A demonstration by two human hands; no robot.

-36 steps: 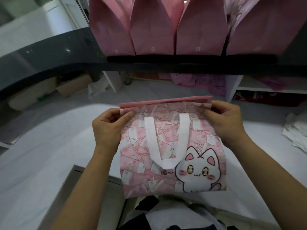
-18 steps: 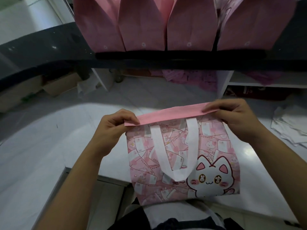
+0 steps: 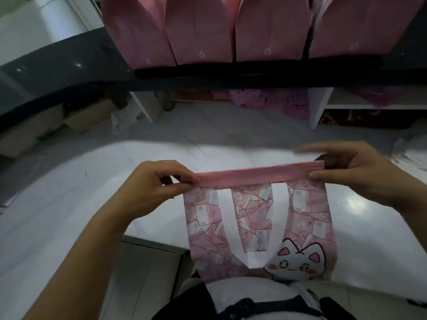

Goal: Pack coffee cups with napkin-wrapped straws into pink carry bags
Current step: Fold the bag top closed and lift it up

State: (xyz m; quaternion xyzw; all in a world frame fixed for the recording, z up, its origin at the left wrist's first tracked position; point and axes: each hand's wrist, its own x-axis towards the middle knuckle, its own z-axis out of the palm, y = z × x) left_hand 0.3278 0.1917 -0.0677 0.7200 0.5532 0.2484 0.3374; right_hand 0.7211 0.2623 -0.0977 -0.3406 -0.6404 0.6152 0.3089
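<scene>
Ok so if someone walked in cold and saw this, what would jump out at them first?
Probably the pink carry bag at centre, printed with a white cartoon cat near its lower right corner and a white handle hanging down its front. The left hand and right hand pinch its top corners and hold it over the white counter. Behind, a row of plain pink bags stands on a dark shelf.

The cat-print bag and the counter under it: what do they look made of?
Cat-print bag: probably thin non-woven fabric or coated paper, matte; it hangs limp, with a flat white strap handle. Counter: hard, glossy white, perhaps stone or laminate; it mirrors light spots.
</scene>
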